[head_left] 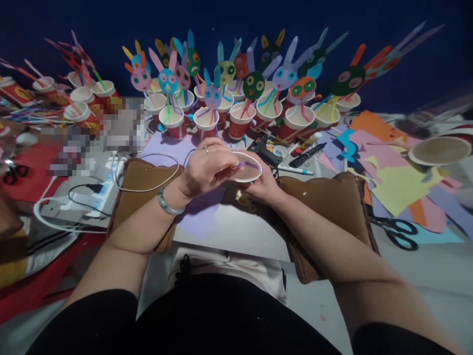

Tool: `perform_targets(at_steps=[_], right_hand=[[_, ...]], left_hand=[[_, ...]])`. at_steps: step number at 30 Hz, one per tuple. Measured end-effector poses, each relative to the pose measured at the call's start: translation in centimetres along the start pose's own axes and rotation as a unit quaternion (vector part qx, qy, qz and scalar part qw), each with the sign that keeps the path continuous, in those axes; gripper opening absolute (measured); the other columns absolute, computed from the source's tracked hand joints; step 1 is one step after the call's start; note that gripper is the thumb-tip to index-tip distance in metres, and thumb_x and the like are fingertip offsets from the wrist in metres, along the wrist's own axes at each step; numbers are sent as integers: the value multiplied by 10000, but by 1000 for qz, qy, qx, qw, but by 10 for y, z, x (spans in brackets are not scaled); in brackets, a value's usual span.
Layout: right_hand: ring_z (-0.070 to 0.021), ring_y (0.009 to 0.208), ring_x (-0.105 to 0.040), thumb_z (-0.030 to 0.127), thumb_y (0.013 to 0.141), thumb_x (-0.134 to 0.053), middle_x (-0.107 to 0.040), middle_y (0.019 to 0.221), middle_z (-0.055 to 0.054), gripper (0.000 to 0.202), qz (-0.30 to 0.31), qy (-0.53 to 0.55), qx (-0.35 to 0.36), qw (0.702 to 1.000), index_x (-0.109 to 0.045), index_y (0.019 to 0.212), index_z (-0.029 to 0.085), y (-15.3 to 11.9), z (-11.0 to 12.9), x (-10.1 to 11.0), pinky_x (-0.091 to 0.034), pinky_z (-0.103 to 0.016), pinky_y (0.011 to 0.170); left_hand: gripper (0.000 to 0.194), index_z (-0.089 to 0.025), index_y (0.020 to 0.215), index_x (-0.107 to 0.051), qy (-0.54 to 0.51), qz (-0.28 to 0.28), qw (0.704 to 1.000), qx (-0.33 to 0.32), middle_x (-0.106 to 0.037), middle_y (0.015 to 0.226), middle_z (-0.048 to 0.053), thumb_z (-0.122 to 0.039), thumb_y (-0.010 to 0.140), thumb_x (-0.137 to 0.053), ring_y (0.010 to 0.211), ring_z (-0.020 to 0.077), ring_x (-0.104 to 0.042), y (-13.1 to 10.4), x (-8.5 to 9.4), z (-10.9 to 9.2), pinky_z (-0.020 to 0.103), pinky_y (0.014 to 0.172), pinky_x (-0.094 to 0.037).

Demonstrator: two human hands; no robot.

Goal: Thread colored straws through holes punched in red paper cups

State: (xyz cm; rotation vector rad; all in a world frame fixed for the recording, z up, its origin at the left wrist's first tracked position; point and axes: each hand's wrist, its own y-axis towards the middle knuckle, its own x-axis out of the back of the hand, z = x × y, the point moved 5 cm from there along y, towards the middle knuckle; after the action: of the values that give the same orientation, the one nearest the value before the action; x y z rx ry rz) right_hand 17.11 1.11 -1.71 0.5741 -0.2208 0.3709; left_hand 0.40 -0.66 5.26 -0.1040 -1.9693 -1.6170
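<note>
A paper cup (254,173) with a white rim is tipped so its mouth faces me. My right hand (266,186) is closed around the cup's side, most of its fingers hidden behind it. My left hand (209,165), with a ring and a bangle, is curled at the cup's left rim, fingertips dipping into the mouth. They seem pinched on a thin purple strip (242,163), like a straw, inside the cup. A small yellowish piece (239,195) shows below the cup. Just behind my right hand lies a black glue gun (265,150).
Red paper cups with paper bunny faces (212,96) on straws line the back. Brown cushions (328,212) flank my forearms. Black-handled scissors (401,231) and coloured paper (399,187) lie right. A power strip (98,195) with cables sits left, near another person's arm (9,214).
</note>
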Motion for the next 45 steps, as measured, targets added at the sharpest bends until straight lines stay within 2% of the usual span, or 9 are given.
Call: perform_targets(at_steps=[7, 11, 16, 19, 25, 28, 33, 38, 45], right_hand=[[-336, 1336, -643, 655, 842, -750, -665, 1412, -159, 700, -8, 8, -27, 1000, -577, 1380, 242, 0, -6, -2, -504, -531, 1182], [-332, 1319, -654, 626, 792, -814, -666, 1414, -162, 748, -26, 41, -55, 997, -575, 1382, 232, -1, -9, -5, -522, -522, 1166], [-328, 1301, -663, 631, 769, -835, -682, 1403, -141, 762, -27, 91, -97, 991, -583, 1366, 232, 0, -3, -8, -514, -516, 1171], [-331, 1252, -682, 648, 744, -852, -703, 1358, -135, 791, -15, 110, -126, 986, -583, 1356, 227, -1, -1, -9, -536, -523, 1136], [-336, 1298, -650, 683, 771, -809, -675, 1409, -136, 808, 11, 81, -121, 989, -566, 1391, 227, -3, -2, -9, -514, -531, 1160], [-341, 1354, -615, 723, 780, -772, -636, 1467, -143, 842, 27, 52, -93, 994, -545, 1426, 232, -4, -2, -9, -483, -526, 1196], [-334, 1294, -646, 698, 797, -769, -653, 1404, -150, 788, 26, 2, -49, 998, -536, 1408, 258, -6, -5, -9, -532, -512, 1140], [-343, 1255, -660, 678, 860, -700, -657, 1358, -159, 696, 10, -27, -1, 1000, -524, 1391, 265, -7, -1, -7, -540, -538, 1111], [-342, 1236, -667, 694, 843, -704, -672, 1331, -158, 724, 7, -65, -5, 998, -529, 1386, 249, -7, -2, -7, -550, -520, 1089]], left_hand=[[117, -226, 981, -605, -23, -30, 999, 30, -764, 852, -31, -299, 963, -694, 778, 132, -728, -2, 2, 6, 369, 895, -566], [214, -218, 947, -624, -58, -34, 990, 122, -730, 859, 6, -407, 948, -725, 835, 166, -707, -5, 1, 21, 405, 917, -556], [258, -228, 959, -608, -129, -58, 963, 230, -681, 872, 10, -464, 954, -714, 812, 146, -681, -11, -1, 41, 317, 759, -564], [297, -223, 929, -589, -151, -59, 952, 261, -642, 819, -11, -493, 953, -710, 735, 119, -661, -12, -3, 48, 278, 687, -549], [315, -216, 906, -581, -177, -49, 948, 261, -624, 788, -21, -497, 949, -714, 695, 103, -642, -11, -5, 47, 257, 658, -538], [307, -216, 914, -599, -185, -21, 956, 228, -646, 795, -10, -497, 943, -720, 734, 121, -673, -7, -2, 40, 274, 697, -556], [261, -224, 920, -619, -169, 4, 970, 174, -693, 813, 9, -471, 969, -686, 778, 150, -716, -2, 4, 28, 301, 730, -574], [328, -228, 912, -622, -146, 42, 971, 186, -723, 830, 30, -550, 973, -642, 809, 174, -738, -3, 2, 26, 333, 771, -591], [362, -217, 930, -661, -155, 52, 967, 196, -746, 881, 47, -576, 965, -643, 842, 168, -733, -6, -1, 30, 322, 796, -580]])
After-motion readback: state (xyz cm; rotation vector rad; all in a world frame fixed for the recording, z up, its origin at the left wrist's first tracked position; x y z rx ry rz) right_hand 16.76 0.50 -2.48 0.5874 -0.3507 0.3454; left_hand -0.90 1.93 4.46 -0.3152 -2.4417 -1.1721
